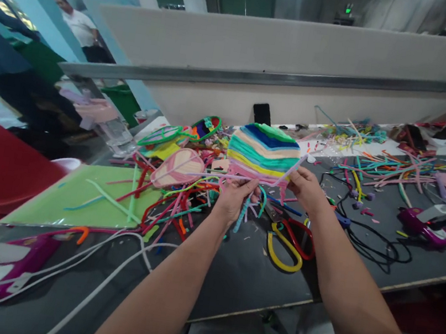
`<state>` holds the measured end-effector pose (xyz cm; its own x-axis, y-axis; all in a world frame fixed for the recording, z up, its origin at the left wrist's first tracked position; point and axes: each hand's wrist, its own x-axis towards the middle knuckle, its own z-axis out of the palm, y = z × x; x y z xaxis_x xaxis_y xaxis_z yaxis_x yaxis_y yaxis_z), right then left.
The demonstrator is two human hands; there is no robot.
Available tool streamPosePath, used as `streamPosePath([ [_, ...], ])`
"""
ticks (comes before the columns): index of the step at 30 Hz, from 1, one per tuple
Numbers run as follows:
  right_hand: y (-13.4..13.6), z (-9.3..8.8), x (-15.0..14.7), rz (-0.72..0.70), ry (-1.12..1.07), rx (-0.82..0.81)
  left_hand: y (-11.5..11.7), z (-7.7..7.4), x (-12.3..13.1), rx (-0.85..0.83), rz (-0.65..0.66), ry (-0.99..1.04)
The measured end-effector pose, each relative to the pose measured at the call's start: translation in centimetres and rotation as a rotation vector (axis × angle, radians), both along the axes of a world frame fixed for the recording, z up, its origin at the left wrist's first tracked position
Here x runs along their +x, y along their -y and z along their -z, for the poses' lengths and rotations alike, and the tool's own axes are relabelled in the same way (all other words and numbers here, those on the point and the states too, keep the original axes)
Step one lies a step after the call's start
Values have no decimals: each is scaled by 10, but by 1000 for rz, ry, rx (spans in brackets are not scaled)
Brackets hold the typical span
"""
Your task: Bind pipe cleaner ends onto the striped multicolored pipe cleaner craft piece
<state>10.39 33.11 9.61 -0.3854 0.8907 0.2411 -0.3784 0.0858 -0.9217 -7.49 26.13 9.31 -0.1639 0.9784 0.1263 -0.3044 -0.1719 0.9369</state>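
Observation:
Both hands hold a rounded striped pipe-cleaner piece [264, 153] above the dark table, its bands blue, peach, teal, yellow and pink. My left hand [235, 199] is closed in a pinch at its lower edge. At the lower right edge my right hand [307, 189] is closed on the piece as well. A lilac pipe cleaner [290, 170] runs along the bottom and bends up the right side, by the fingers of both hands. Teal and light-blue twisted ends hang below my left hand. Scissors [285, 255] with yellow and red handles lie under my right wrist.
Loose pipe cleaners [183, 206] and a pink leaf-shaped piece [180, 168] lie left. A green sheet [72, 194] is beyond them. Purple power strips [427, 226] with cables flank the work area. A phone [262, 113] leans against the partition [307, 51]. Two people stand far left.

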Motion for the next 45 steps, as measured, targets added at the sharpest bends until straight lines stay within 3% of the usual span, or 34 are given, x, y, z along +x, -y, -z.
streamPosePath([
  [3,-6,4,2,32,-105,-84,4,-2,3,-14,103,62],
  [7,-11,5,8,2,-191,-78,7,-2,3,4,247,120],
  [13,-12,-1,13,116,-243,-136,10,-2,-2,-81,429,189],
  [17,-12,-4,15,174,-261,-143,7,0,-1,-108,385,223],
  [24,-11,-5,14,257,-271,-112,-5,16,1,-118,210,235],
  [33,-1,-5,-2,190,-224,-133,0,23,10,-371,415,352],
  [40,-6,1,-2,226,-202,-125,4,15,4,-241,566,453],
  [45,-7,0,-1,234,-193,-123,5,8,4,-133,490,377],
])
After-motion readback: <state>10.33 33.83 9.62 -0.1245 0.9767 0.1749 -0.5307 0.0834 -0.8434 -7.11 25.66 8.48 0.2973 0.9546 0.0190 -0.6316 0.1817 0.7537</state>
